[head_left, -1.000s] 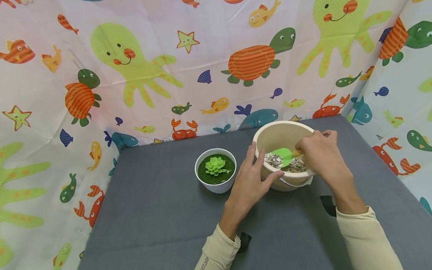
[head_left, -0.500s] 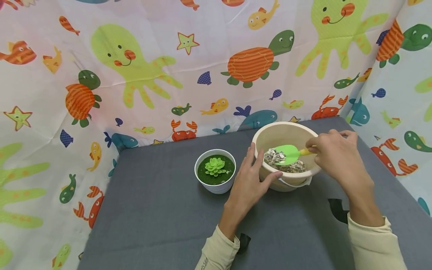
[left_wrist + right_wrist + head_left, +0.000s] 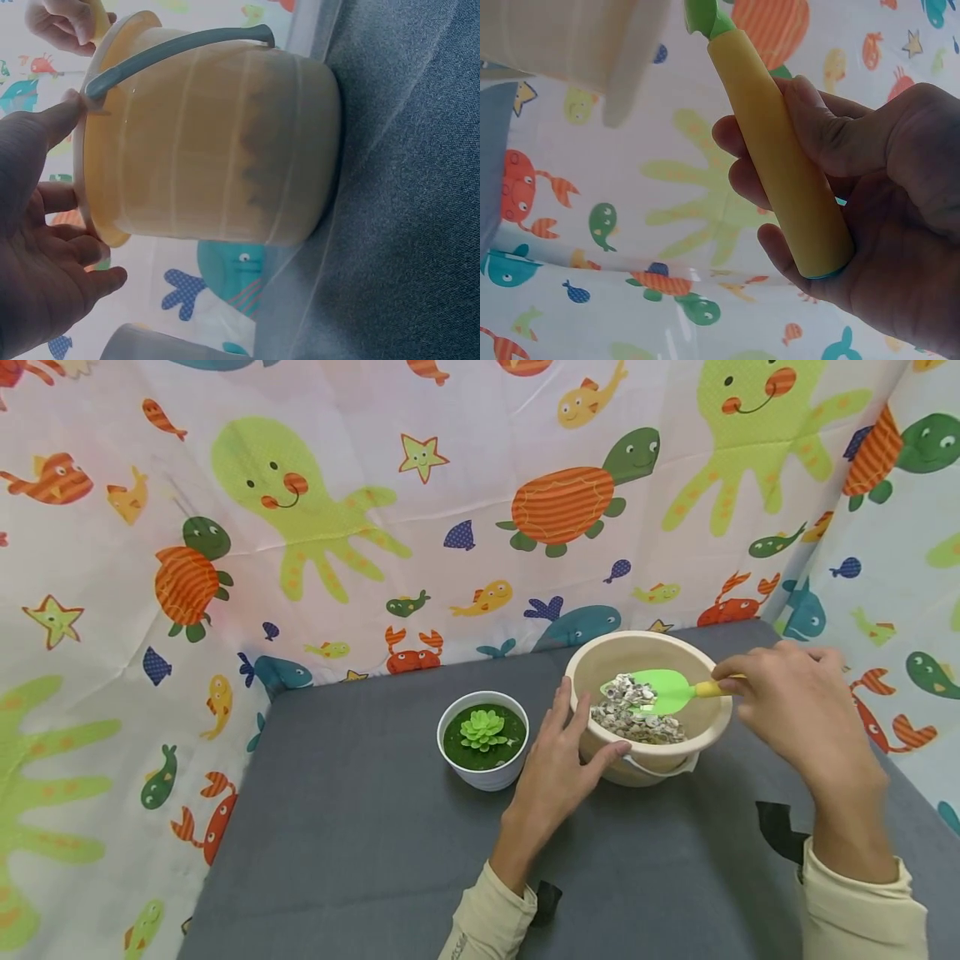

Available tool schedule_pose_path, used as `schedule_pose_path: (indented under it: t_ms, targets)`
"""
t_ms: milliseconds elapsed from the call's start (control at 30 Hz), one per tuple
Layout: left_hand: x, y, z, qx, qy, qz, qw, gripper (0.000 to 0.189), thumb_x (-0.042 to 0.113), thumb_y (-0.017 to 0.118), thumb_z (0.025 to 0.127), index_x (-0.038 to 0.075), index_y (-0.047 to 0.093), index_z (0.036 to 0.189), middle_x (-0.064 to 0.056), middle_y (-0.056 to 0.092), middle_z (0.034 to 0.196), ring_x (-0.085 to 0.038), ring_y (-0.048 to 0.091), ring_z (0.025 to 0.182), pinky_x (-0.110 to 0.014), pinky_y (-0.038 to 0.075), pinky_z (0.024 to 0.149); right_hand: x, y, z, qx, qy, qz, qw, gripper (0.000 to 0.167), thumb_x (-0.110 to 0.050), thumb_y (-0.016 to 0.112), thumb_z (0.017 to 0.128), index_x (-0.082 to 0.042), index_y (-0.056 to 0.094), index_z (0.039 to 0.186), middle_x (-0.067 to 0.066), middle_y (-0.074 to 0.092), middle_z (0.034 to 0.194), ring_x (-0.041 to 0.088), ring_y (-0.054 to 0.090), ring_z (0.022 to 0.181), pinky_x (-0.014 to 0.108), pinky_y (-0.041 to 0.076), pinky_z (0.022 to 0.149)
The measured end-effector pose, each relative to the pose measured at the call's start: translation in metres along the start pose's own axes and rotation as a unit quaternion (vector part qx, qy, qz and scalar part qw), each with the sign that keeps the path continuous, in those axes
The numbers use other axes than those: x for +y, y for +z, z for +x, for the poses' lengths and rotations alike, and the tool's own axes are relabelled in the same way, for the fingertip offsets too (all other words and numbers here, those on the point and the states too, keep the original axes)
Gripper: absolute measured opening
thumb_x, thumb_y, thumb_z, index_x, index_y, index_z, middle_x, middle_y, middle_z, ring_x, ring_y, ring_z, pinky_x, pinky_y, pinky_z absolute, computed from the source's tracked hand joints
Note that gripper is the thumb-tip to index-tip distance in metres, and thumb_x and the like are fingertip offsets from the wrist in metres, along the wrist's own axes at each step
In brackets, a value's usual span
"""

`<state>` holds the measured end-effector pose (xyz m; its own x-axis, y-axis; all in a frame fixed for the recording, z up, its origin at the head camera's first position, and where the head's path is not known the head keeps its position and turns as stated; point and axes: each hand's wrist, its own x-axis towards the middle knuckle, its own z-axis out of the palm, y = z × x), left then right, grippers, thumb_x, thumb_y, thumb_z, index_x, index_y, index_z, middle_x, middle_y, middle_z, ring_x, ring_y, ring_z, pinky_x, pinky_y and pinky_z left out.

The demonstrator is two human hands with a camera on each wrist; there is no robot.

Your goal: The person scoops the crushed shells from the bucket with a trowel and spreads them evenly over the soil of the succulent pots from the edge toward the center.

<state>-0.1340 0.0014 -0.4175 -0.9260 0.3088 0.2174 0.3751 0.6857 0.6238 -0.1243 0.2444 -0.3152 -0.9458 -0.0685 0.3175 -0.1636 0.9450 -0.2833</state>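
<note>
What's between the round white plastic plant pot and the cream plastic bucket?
In the head view, the person's left hand lies between them, touching the rim of the cream bucket.

Behind and beside a grey table [image 3: 337, 827], white cloth walls [image 3: 360, 410] printed with green octopuses [image 3: 277, 485], orange-shelled turtles [image 3: 562, 503] and red crabs [image 3: 414, 661]; faint creases [image 3: 442, 512] across the back.

From here I see the cream left sleeve [image 3: 491, 912], dark-lettered, at six o'clock; cream right sleeve [image 3: 862, 906] at four.
</note>
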Motion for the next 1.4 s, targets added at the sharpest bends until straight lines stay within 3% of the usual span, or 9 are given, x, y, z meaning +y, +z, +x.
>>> schedule_pose_path:
  t_ms: [200,400,700,900,1033,1200,1400]
  targets:
    - [-0.004,-0.005,0.000,-0.005,0.018,0.006,0.9998,0.083,0.060,0.063,0.098,0.016,0.037,0.163,-0.005,0.013,0.178,-0.029,0.028,0.162,-0.049,0.031,0.129,-0.006,-0.008,0.000,0.013,-0.003,-0.009,0.9999,0.021,0.007,0.078,0.083,0.002,0.080,0.103,0.022,0.075,0.084,0.037,0.058,0.085,0.062,0.030,0.084]
    - [-0.010,-0.016,0.001,-0.011,0.027,0.020,0.9994,0.083,0.058,0.063,0.100,0.016,0.033,0.165,-0.005,0.019,0.177,-0.027,0.030,0.161,-0.048,0.032,0.129,-0.015,-0.015,-0.002,0.027,-0.008,-0.017,0.9995,0.019,0.007,0.076,0.084,0.001,0.080,0.101,0.021,0.075,0.083,0.037,0.059,0.083,0.064,0.031,0.085]
    - [-0.025,-0.037,-0.004,0.035,0.030,0.028,0.9985,0.078,0.050,0.067,0.099,0.012,0.040,0.162,-0.009,0.029,0.174,-0.030,0.033,0.160,-0.049,0.037,0.126,-0.033,-0.017,-0.003,0.053,-0.026,-0.010,0.9982,0.017,0.008,0.074,0.086,0.001,0.081,0.099,0.021,0.076,0.084,0.037,0.057,0.085,0.060,0.029,0.085]
    - [-0.043,-0.056,-0.010,0.068,-0.001,0.016,0.9976,0.078,0.049,0.070,0.098,0.011,0.042,0.160,-0.009,0.032,0.173,-0.032,0.033,0.160,-0.055,0.031,0.128,-0.046,-0.014,0.001,0.051,-0.051,0.003,0.9974,0.018,0.008,0.075,0.085,-0.001,0.082,0.099,0.018,0.078,0.084,0.034,0.057,0.082,0.056,0.030,0.084]
    - [-0.055,-0.068,-0.015,0.092,-0.015,0.013,0.9955,0.078,0.047,0.073,0.096,0.010,0.045,0.159,-0.010,0.032,0.172,-0.035,0.035,0.158,-0.056,0.039,0.124,-0.054,-0.006,0.004,0.050,-0.071,0.013,0.9961,0.020,0.008,0.076,0.084,-0.002,0.082,0.101,0.018,0.078,0.086,0.034,0.059,0.082,0.059,0.034,0.086]
    - [-0.074,-0.078,-0.026,0.109,-0.041,0.001,0.9932,0.080,0.048,0.076,0.094,0.016,0.044,0.160,-0.009,0.029,0.174,-0.040,0.033,0.158,-0.062,0.039,0.121,-0.065,0.003,0.009,0.040,-0.086,0.035,0.9949,0.021,0.007,0.077,0.084,-0.004,0.082,0.102,0.017,0.079,0.088,0.033,0.059,0.085,0.059,0.034,0.086]
    - [-0.092,-0.086,-0.039,0.097,-0.081,-0.052,0.9906,0.101,0.053,0.082,0.087,0.031,0.023,0.167,-0.003,0.021,0.176,-0.033,0.028,0.162,-0.064,0.036,0.122,-0.079,0.014,0.015,0.031,-0.099,0.061,0.9928,0.022,0.006,0.078,0.084,-0.005,0.083,0.102,0.015,0.080,0.090,0.029,0.056,0.083,0.054,0.033,0.083]
